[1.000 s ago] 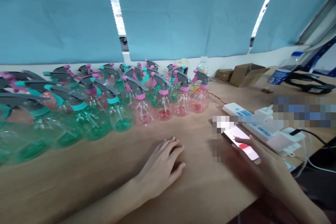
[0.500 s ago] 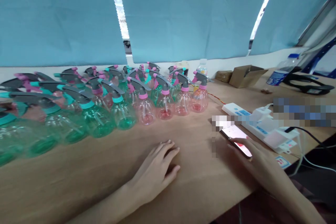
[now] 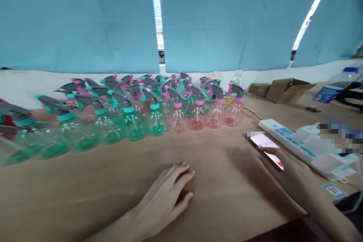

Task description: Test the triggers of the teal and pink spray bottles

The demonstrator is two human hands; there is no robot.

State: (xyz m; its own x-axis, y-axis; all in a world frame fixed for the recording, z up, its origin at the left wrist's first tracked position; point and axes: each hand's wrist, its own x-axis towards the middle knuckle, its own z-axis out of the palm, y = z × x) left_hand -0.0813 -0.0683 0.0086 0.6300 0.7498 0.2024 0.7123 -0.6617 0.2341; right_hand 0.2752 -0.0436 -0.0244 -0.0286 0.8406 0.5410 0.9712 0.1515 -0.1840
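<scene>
Brown wood-look worktop (image 3: 215, 196): smooth, low sheen.
Green-tinted round spray bottles (image 3: 135, 126), toward the worktop's back edge: clear plastic, glossy.
Pink-tinted round spray bottles (image 3: 197, 117), beside them: clear plastic, equally glossy.
Grey trigger heads (image 3: 218, 90): opaque plastic, smooth, satin-looking.
Flat dark-edged phone (image 3: 263, 140), toward the worktop's right edge: glassy, smooth lit screen.
Long white power strip (image 3: 295, 143), along the right edge: hard smooth plastic.
Open brown box (image 3: 283, 90), near the back edge: matt cardboard.
Wide blue curtain (image 3: 212, 19), beyond the worktop: matt cloth-like sheet, faintly creased.
</scene>
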